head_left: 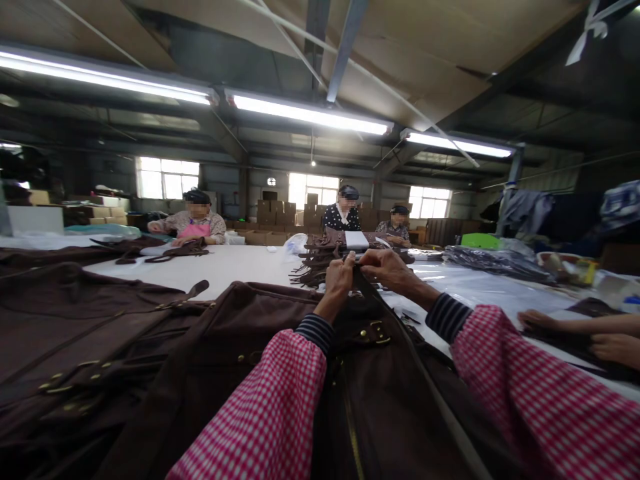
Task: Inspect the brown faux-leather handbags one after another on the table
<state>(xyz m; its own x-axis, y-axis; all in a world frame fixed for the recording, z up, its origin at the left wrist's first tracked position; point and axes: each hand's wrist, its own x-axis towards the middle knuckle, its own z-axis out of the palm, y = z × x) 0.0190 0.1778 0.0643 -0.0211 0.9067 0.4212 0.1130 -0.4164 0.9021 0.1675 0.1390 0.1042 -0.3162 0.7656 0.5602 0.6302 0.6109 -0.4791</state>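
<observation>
From the head view I see my left hand (340, 275) and right hand (385, 265) side by side, almost touching, both pinched shut on the far end of a dark brown fabric strap (400, 327). Its long axis runs from that grip back toward me, down along my right sleeve, over the dark brown leather bag with brass buckles (240, 360) lying just below my wrists on the white worktable (220, 267). Both hands sit equally near it.
</observation>
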